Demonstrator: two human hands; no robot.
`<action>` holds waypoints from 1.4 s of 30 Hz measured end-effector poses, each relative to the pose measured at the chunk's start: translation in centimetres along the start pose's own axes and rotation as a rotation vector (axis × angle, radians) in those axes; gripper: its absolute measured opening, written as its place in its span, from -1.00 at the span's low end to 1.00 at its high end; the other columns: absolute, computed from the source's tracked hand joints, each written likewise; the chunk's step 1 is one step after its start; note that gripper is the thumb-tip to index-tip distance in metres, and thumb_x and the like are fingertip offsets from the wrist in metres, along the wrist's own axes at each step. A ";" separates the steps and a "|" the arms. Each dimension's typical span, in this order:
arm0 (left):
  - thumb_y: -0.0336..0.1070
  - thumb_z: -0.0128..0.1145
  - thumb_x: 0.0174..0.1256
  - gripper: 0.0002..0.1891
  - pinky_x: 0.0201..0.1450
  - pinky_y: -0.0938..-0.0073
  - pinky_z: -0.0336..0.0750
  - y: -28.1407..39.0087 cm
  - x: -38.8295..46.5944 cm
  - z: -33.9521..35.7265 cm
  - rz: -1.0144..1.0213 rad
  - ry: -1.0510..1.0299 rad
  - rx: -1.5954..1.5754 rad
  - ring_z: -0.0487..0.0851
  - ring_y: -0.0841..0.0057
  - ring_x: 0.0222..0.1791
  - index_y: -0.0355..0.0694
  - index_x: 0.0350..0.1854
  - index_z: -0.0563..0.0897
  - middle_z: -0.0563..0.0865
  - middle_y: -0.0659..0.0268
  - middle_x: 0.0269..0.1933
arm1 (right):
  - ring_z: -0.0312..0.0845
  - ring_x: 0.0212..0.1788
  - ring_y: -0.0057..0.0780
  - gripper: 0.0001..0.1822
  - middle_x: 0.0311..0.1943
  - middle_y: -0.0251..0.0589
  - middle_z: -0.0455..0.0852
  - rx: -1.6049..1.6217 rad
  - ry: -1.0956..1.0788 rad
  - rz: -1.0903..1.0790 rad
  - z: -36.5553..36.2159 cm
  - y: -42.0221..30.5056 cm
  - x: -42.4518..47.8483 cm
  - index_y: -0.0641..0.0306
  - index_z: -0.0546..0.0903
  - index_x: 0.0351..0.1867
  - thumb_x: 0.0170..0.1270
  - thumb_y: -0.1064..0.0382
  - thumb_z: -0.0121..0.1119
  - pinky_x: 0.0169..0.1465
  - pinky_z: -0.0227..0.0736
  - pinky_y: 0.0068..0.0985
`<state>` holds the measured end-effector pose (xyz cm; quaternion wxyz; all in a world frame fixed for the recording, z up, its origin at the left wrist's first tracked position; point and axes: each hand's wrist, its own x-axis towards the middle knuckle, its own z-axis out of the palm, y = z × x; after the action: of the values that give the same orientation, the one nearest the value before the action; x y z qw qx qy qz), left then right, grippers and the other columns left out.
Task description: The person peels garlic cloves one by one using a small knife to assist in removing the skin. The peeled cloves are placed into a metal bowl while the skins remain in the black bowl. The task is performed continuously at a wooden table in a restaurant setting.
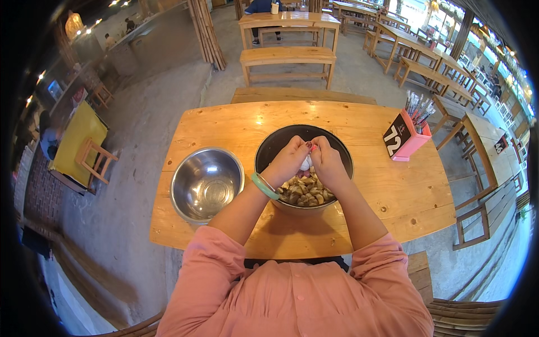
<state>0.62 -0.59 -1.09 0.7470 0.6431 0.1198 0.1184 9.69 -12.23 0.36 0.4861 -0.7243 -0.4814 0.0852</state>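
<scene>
Over a dark-lined pot (269,141), my left hand (290,158) and my right hand (327,162) meet with their fingertips together. Between them they grip a whitish garlic bulb (306,163), mostly covered by the fingers. Beneath the hands, loose unpeeled garlic cloves (305,191) heap up in the near part of the pot. A green bangle (264,186) circles my left wrist. Left of the pot stands a shiny stainless steel bowl (206,185) with no food seen inside.
A pink holder (410,139) with wrapped utensils and a number sign stands at the right of the wooden table (379,202). Past the far edge runs a bench (303,96). A person (263,7) sits at a farther table. A wooden stool (97,160) stands at left.
</scene>
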 end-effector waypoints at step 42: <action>-0.15 -0.15 0.45 -0.70 -0.32 0.55 0.53 -0.2 0.2 0.6 0.048 0.117 0.043 0.60 0.57 -0.30 -0.28 0.01 0.35 0.57 0.21 -0.15 | 0.53 -0.36 -0.30 -0.72 -0.43 -0.06 0.58 0.133 0.020 0.202 -0.3 0.9 1.0 0.31 0.54 -0.18 0.30 0.11 0.11 -0.26 0.40 -0.40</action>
<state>0.98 -1.07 -1.17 0.7217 0.6536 0.1503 0.1714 10.98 -11.73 0.14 0.5267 -0.7363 -0.3943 0.1582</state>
